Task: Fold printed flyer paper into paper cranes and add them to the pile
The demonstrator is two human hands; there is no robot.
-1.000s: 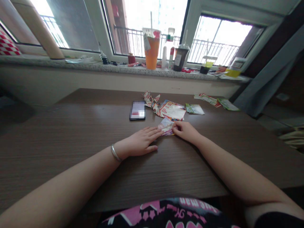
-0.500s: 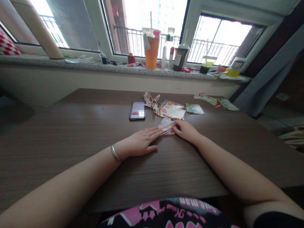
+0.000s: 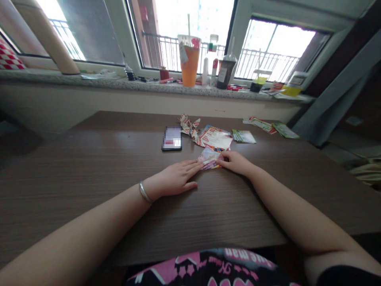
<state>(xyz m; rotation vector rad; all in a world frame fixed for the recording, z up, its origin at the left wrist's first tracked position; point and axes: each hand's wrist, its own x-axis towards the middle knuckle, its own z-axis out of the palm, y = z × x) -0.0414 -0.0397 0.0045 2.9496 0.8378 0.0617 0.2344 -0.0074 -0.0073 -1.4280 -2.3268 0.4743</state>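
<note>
Purple-and-white paper (image 3: 209, 155) on the brown bench (image 3: 119, 159), left hand (image 3: 177, 178) palm-down, grip spread flat, touching its left edge, right hand (image 3: 233, 162) curled at its right edge (grip closure cannot be confirmed).

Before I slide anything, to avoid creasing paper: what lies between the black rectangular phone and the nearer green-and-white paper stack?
In the head view, crumpled red-and-white paper, then a flat, red-printed white sheet.

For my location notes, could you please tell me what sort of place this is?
Probably a room at home: a wood-grain table stands below a window, and an orange drink stands on the speckled sill.
</note>
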